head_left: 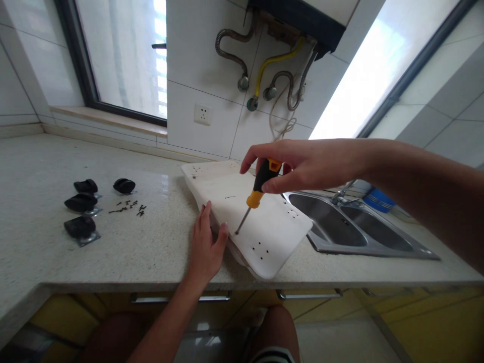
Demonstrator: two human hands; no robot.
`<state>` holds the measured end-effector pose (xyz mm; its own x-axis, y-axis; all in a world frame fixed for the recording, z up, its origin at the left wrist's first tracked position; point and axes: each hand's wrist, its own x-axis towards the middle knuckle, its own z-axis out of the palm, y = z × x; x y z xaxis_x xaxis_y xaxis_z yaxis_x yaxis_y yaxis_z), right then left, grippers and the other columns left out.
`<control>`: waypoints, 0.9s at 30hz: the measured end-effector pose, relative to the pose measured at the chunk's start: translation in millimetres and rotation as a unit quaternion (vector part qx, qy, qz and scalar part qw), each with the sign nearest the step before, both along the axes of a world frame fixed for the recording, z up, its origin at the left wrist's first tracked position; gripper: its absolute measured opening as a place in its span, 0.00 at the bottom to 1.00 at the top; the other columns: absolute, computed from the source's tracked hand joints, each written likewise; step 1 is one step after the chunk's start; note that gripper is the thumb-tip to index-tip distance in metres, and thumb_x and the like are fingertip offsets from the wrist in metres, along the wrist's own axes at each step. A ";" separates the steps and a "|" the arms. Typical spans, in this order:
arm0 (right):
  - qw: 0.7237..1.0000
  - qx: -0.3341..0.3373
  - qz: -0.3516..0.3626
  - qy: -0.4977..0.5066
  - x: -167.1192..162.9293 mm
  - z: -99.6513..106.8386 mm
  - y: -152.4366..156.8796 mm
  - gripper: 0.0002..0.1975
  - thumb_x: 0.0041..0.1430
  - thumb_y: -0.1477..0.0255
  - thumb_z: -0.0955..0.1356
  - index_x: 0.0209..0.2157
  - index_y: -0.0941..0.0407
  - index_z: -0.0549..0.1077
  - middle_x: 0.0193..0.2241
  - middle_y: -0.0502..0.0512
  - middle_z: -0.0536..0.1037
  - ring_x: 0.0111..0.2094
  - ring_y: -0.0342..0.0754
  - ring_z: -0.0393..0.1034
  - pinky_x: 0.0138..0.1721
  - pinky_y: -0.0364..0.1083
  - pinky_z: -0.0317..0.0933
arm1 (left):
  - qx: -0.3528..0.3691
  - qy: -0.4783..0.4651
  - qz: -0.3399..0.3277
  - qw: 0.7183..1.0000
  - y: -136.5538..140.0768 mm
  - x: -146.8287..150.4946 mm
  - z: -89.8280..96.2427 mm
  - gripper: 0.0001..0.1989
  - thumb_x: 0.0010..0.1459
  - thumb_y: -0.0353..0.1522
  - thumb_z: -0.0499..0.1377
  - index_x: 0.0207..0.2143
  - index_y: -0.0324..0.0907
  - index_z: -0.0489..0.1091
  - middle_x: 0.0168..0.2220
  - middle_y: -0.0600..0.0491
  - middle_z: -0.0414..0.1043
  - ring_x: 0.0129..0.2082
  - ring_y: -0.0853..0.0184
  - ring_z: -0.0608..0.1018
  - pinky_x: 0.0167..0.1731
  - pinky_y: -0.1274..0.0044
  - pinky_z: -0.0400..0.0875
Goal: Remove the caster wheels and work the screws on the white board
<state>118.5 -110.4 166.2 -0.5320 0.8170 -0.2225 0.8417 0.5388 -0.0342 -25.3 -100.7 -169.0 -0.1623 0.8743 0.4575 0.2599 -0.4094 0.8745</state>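
Right hand (302, 166) gripping screwdriver (257, 194) on white board (264, 227) overhanging table (151, 252) edge, left hand (206, 244) flat beside it, sink (340, 222) right, casters (81, 201) and screws (128, 206) left

From where I sit, this looks like a home kitchen. A pale speckled stone countertop (56, 166) runs along white-tiled walls, with a double-bowl stainless steel sink (351, 227) set into it and yellow cabinet fronts with metal bar handles (310, 293) below. A wall-mounted water heater (302, 17) hangs above, trailing corrugated metal and yellow hoses (274, 60). I also see a white wall socket (202, 114) and a dark-framed window (121, 55).
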 end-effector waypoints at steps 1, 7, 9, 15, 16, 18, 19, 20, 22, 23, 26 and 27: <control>0.999 0.027 -0.021 -0.013 -0.4 -1.1 0.1 0.24 0.66 0.50 0.69 0.56 0.48 0.76 0.41 0.56 0.83 0.35 0.52 0.73 0.36 0.50 0.61 | 0.002 0.003 0.003 1.000 0.0 0.0 0.3 0.36 0.73 0.45 0.57 0.77 0.45 0.52 0.76 0.37 0.57 0.76 0.47 0.60 0.71 0.47 0.60; 0.996 0.083 0.014 0.025 1.5 -13.0 -0.3 0.20 0.72 0.53 0.65 0.56 0.49 0.74 0.38 0.53 0.83 0.33 0.49 0.71 0.37 0.49 0.57 | 0.088 0.084 0.074 0.990 -8.1 -5.6 16.0 0.16 0.71 0.39 0.59 0.56 0.47 0.79 0.72 0.43 0.64 0.71 0.46 0.65 0.70 0.47 0.59; 0.996 0.055 0.038 0.058 5.1 -13.6 -2.1 0.21 0.72 0.58 0.66 0.61 0.49 0.70 0.42 0.53 0.83 0.36 0.49 0.71 0.39 0.49 0.59 | 0.132 0.107 0.072 0.983 -12.1 -9.8 25.9 0.11 0.70 0.37 0.61 0.47 0.49 0.83 0.70 0.47 0.69 0.68 0.46 0.68 0.68 0.47 0.62; 0.990 0.069 0.047 0.114 13.4 -15.5 -5.0 0.19 0.68 0.65 0.69 0.58 0.52 0.71 0.52 0.57 0.80 0.44 0.50 0.72 0.45 0.50 0.63 | 0.118 0.186 -0.040 0.974 -12.5 -23.7 56.4 0.03 0.61 0.35 0.68 0.36 0.52 0.83 0.53 0.52 0.85 0.56 0.46 0.80 0.58 0.46 0.70; 0.989 0.074 0.045 0.124 14.0 -16.8 -5.6 0.19 0.67 0.65 0.69 0.58 0.53 0.71 0.51 0.57 0.80 0.45 0.50 0.72 0.46 0.50 0.63 | 0.100 0.195 -0.068 0.973 -10.6 -25.7 60.6 0.02 0.60 0.36 0.69 0.36 0.52 0.83 0.51 0.52 0.85 0.53 0.46 0.81 0.57 0.47 0.72; 0.986 0.078 0.036 0.145 14.5 -19.4 -7.7 0.19 0.67 0.65 0.69 0.58 0.53 0.70 0.51 0.57 0.80 0.45 0.51 0.73 0.47 0.51 0.64 | 0.067 0.208 -0.112 0.969 -5.8 -28.9 68.0 0.03 0.61 0.37 0.68 0.35 0.51 0.83 0.47 0.51 0.86 0.50 0.49 0.83 0.54 0.51 0.75; 0.984 0.079 0.033 0.157 14.7 -20.6 -9.1 0.19 0.67 0.65 0.68 0.58 0.54 0.70 0.52 0.58 0.80 0.46 0.51 0.73 0.47 0.51 0.65 | 0.058 0.218 -0.126 0.966 -3.1 -30.0 71.3 0.04 0.61 0.37 0.68 0.35 0.50 0.83 0.46 0.50 0.86 0.48 0.49 0.83 0.53 0.54 0.76; 0.982 0.078 0.031 0.168 14.8 -21.5 -10.8 0.20 0.67 0.65 0.68 0.58 0.54 0.70 0.52 0.58 0.80 0.47 0.52 0.73 0.47 0.51 0.65 | 0.053 0.233 -0.137 0.961 -0.4 -30.8 74.5 0.04 0.62 0.37 0.67 0.35 0.49 0.83 0.45 0.50 0.85 0.47 0.50 0.84 0.52 0.55 0.77; 0.980 0.077 0.029 0.184 15.3 -22.7 -14.1 0.20 0.67 0.66 0.68 0.59 0.54 0.70 0.53 0.59 0.80 0.48 0.52 0.74 0.48 0.51 0.66 | 0.054 0.265 -0.150 0.951 4.6 -31.5 81.0 0.05 0.63 0.35 0.65 0.35 0.49 0.82 0.44 0.49 0.85 0.45 0.51 0.84 0.50 0.57 0.77; 0.979 0.078 0.027 0.187 16.0 -23.1 -15.4 0.20 0.66 0.66 0.68 0.59 0.54 0.70 0.52 0.59 0.80 0.48 0.52 0.74 0.48 0.52 0.66 | 0.057 0.278 -0.157 0.946 6.7 -31.7 84.1 0.05 0.63 0.35 0.65 0.35 0.48 0.82 0.43 0.49 0.85 0.44 0.51 0.84 0.49 0.58 0.77; 0.972 0.114 0.010 0.204 22.3 -25.6 -16.2 0.19 0.65 0.67 0.69 0.57 0.54 0.72 0.49 0.58 0.80 0.47 0.52 0.73 0.47 0.52 0.68 | 0.063 0.298 -0.175 0.936 9.5 -33.6 91.3 0.04 0.64 0.33 0.64 0.35 0.48 0.80 0.40 0.50 0.84 0.42 0.52 0.83 0.46 0.59 0.77; 0.965 0.135 0.003 0.223 26.4 -27.2 -15.3 0.19 0.65 0.67 0.69 0.56 0.54 0.72 0.48 0.58 0.80 0.46 0.52 0.73 0.46 0.52 0.69 | 0.063 0.298 -0.178 0.936 8.5 -35.0 91.5 0.05 0.64 0.32 0.64 0.35 0.48 0.80 0.40 0.50 0.84 0.43 0.52 0.83 0.47 0.59 0.77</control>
<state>145.0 -125.7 139.0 -0.5307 0.8098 0.2502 0.7724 0.5836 -0.2506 -60.3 -92.3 -77.5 0.4459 0.7572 0.4773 0.5137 -0.6531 0.5563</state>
